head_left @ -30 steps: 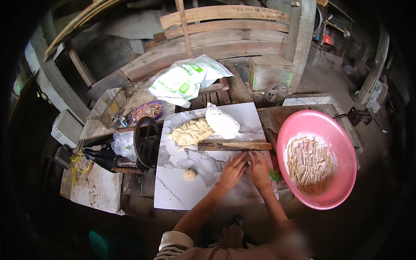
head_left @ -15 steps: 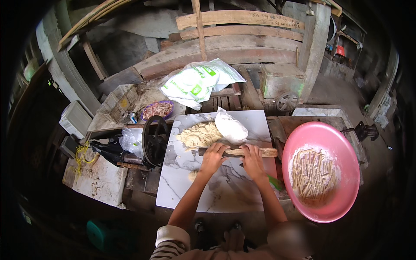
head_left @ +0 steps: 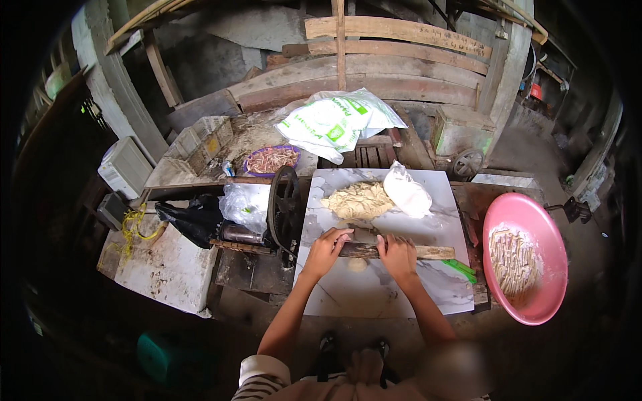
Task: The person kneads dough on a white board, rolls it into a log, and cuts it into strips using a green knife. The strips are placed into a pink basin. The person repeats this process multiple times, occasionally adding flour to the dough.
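Observation:
My left hand (head_left: 326, 251) and my right hand (head_left: 398, 256) are both closed over a wooden rolling pin (head_left: 433, 252), held crosswise above a white marbled board (head_left: 321, 294). A small pale round of dough (head_left: 358, 264) lies just on the near side of the pin. Beyond the pin, between my hands, is a blurred greyish patch I cannot make out. Farther back sits a heap of yellowish dough (head_left: 359, 200), with a white plastic bag of white stuff (head_left: 408, 192) beside it. To the right of my right hand lies a green-handled tool (head_left: 460, 271).
A pink basin (head_left: 562, 260) of floured dough strips (head_left: 513, 260) stands at the right. Left of the board rises a dark handwheel (head_left: 284, 207). Behind are a large white-and-green bag (head_left: 341, 123), a purple-rimmed basket (head_left: 271, 160) and a plastic crate (head_left: 200, 144).
Both hands have drawn the rolling pin toward me, from the dough heap to the small dough round. The green-handled tool shows more fully. The whole view has shifted.

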{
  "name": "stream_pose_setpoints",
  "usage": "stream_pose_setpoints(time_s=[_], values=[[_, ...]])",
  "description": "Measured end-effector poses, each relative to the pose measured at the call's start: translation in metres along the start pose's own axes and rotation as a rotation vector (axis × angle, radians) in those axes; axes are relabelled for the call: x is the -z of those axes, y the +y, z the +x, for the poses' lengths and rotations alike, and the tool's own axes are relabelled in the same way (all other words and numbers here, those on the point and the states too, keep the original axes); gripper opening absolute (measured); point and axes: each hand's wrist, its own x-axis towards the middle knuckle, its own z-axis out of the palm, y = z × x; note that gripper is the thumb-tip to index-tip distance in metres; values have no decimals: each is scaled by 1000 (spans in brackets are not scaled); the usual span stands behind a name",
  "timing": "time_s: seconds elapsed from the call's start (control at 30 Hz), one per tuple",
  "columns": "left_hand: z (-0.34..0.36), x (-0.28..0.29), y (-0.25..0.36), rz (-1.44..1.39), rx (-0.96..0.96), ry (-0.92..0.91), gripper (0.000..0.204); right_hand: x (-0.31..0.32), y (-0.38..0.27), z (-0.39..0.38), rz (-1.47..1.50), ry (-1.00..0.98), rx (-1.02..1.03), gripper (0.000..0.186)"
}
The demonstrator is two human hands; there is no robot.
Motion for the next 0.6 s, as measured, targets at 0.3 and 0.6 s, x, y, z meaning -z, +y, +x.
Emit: stream_pose_setpoints(time_s=[0.3,0.6], values=[[-20,-40,-26,29,240,84,21,-20,-26,-32,-86,-30,-31,22],[-26,-56,-30,364,106,269,16,-40,-55,-22,-107,-125,-144,15]])
